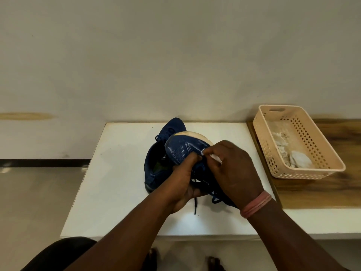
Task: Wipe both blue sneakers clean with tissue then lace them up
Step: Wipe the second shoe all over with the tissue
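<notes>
I hold one blue sneaker above the white table, toe pointing away, its white sole edge on the far side. My left hand grips it from below near the laces. My right hand pinches a small piece of white tissue against the shoe's upper near the eyelets. Dark laces dangle loose beneath the shoe. The second blue sneaker rests on the table behind and left of the held one, its opening facing me.
A peach perforated plastic basket stands on a wooden surface to the right, with crumpled used tissues inside. A pale wall rises behind the table. My knee and feet show below the table's front edge.
</notes>
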